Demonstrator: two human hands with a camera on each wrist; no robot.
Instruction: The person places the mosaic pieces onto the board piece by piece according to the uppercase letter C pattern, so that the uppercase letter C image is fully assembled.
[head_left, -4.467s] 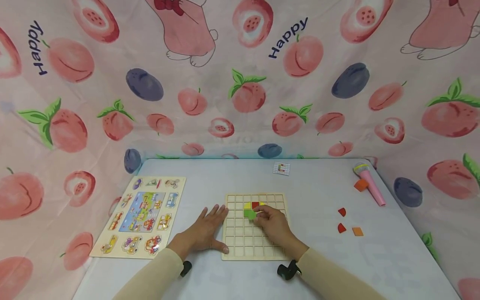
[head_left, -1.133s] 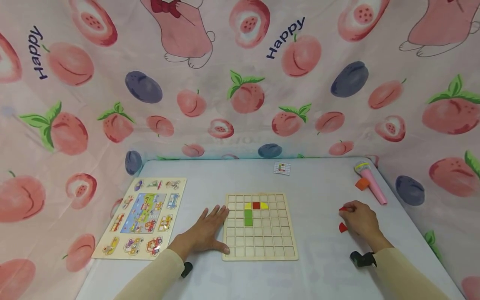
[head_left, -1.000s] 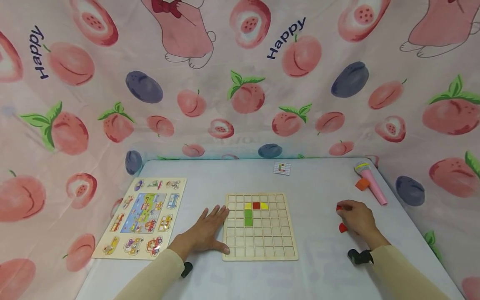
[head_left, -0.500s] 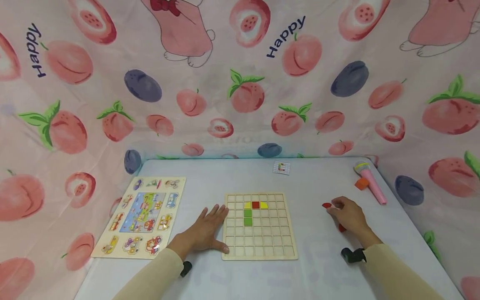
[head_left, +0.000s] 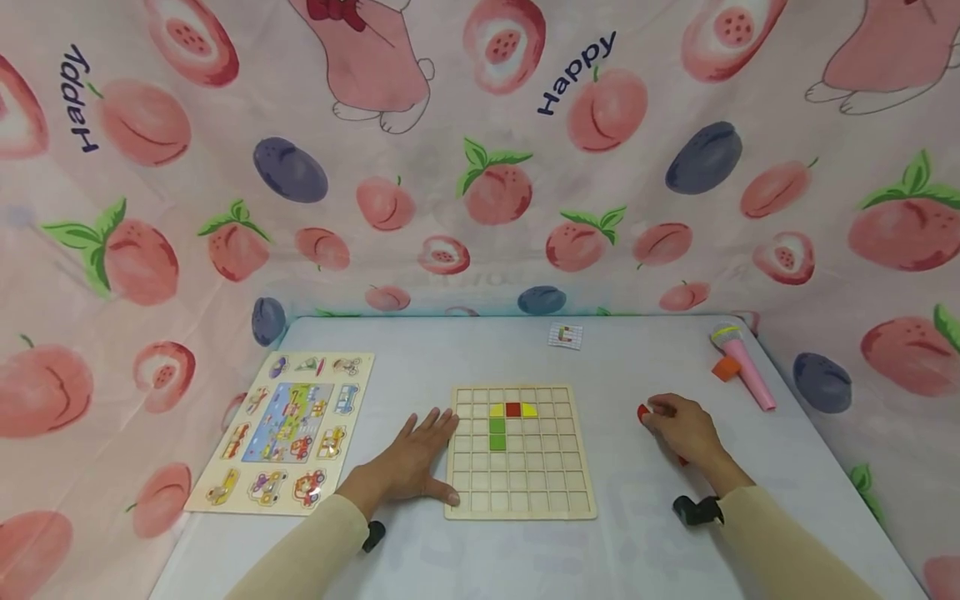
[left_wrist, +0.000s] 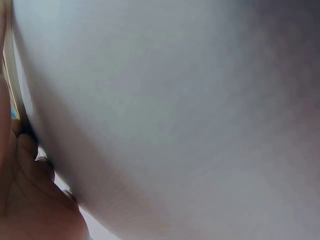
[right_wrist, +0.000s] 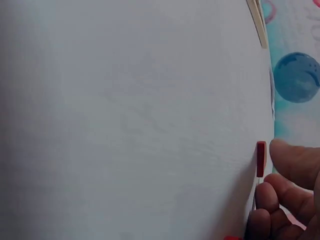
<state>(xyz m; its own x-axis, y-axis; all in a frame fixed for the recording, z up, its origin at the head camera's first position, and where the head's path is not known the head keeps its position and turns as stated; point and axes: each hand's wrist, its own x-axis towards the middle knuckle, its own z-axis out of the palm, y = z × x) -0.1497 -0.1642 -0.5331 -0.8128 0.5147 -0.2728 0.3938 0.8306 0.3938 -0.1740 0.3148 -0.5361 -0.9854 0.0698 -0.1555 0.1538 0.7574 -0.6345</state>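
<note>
My left hand (head_left: 408, 458) lies with fingers spread along the left edge of a wooden grid board (head_left: 525, 479), the thumb at its lower left corner. Set in the board's cells are two green squares (head_left: 497, 433), a red square (head_left: 513, 410) and two yellow rounded pieces (head_left: 529, 410). To the right of the board, my right hand (head_left: 686, 427) pinches a red quarter-circle piece (head_left: 642, 414) at its fingertips. The right wrist view shows this red piece (right_wrist: 261, 159) edge-on beside the thumb. Another red piece (head_left: 682, 460) is mostly hidden under that hand.
A wooden picture puzzle (head_left: 352, 450) lies at the left. A small pattern card (head_left: 565, 336) sits at the back. At the far right, an orange piece (head_left: 726, 368) lies by a pink toy microphone (head_left: 750, 375). A printed cloth (head_left: 480, 167) hangs behind the table.
My right hand has left the board, taken the upper red piece from the table at the right and carried it leftward. A second green square now shows. The left hand has stayed put.
</note>
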